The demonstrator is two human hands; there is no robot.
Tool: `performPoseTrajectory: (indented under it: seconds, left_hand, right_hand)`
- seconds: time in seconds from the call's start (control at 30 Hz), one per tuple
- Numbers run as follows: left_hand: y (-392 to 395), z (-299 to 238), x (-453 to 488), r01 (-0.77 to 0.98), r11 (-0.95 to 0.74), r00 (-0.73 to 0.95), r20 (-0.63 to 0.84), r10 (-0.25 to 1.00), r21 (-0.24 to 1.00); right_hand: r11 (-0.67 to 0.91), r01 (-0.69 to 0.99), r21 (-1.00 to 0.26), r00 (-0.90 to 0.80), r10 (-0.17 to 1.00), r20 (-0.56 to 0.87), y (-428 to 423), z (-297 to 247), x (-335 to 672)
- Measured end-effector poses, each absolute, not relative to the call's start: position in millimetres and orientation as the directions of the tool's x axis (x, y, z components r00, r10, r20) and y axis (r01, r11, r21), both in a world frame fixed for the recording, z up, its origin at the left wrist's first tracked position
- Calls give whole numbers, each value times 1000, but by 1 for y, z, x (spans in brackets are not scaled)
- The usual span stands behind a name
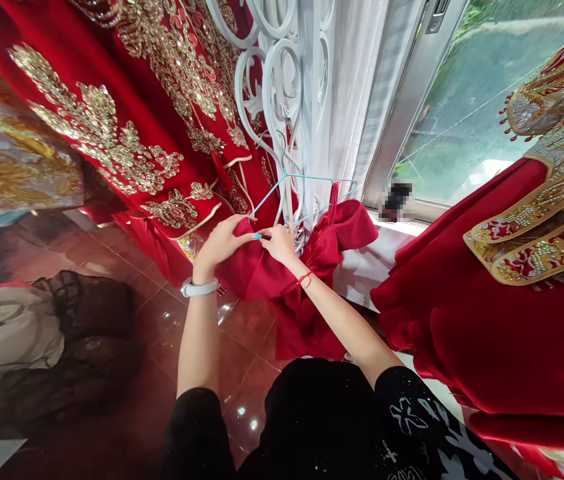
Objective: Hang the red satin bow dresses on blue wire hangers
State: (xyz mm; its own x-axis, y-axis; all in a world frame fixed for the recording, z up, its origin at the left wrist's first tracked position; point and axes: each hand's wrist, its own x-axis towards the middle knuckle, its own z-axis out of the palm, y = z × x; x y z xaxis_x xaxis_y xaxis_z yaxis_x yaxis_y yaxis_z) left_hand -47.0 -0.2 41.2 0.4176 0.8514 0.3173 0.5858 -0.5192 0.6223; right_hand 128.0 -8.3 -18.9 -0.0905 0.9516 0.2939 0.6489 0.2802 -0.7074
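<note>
A red dress (302, 293) with a large bow (357, 227) hangs on a thin light-blue wire hanger (312, 177), whose hook is at the white scrollwork rack. My left hand (223, 241) is closed on the dress's top edge by the hanger's left end, its thumb with a teal nail stretched to the right. Fingertips of my right hand (280, 245) pinch the same edge, close to that thumb. A narrow red strap (333, 203) goes over the hanger's right arm. The fabric under my fingers is partly hidden.
Red garments with gold beadwork (112, 133) hang at the left, and an embroidered red outfit (462, 313) at the right. A white scrollwork rack (282, 80) stands beside the window (467, 120). Bags (17, 327) lie lower left on the red tiled floor (162, 333).
</note>
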Motion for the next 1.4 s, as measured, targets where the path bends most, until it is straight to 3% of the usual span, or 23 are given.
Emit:
performPoseTrajectory:
  seconds: [0.17,0.27,0.37,0.43,0.5,0.6,0.67,0.77,0.9,1.13,1.27,1.4]
  left_hand:
    - [6,37,-34,540,-492,482,229,846,682]
    - [2,28,-37,553,-506,408,315,857,662]
    - [-2,26,-40,596,-555,342,442,829,580]
    - [-4,29,-35,602,-620,320,559,765,504]
    - [-6,32,-21,612,-670,275,681,679,420]
    - [-6,32,21,626,-707,272,757,594,330]
    - [-2,26,60,579,-747,396,689,608,327]
    - [11,13,119,508,-752,566,496,659,420]
    - [28,5,168,558,-630,564,310,765,540]
    - [28,3,177,557,-554,485,299,822,618]
    - [26,4,176,531,-559,505,292,812,636]
    - [23,7,180,529,-571,521,292,802,628]
  right_hand:
    - [386,558,-735,-229,922,311,-7,-19,144]
    - [547,349,-761,-225,837,498,-16,-21,186]
    - [570,365,-736,180,732,657,-26,-27,261]
    - [461,418,-783,457,638,620,-28,-34,316]
    - [366,390,-845,485,698,526,-27,-41,360]
    - [300,312,-901,299,870,393,-24,-49,394]
    - [294,296,-909,264,889,373,-25,-51,398]
    - [292,297,-909,379,838,393,-32,-53,394]
    - [293,248,-924,489,785,380,-44,-54,393]
    - [328,326,-887,629,625,462,-38,-28,397]
    - [357,450,-818,541,620,568,-25,9,377]
    - [379,565,-732,342,700,627,-19,32,342]
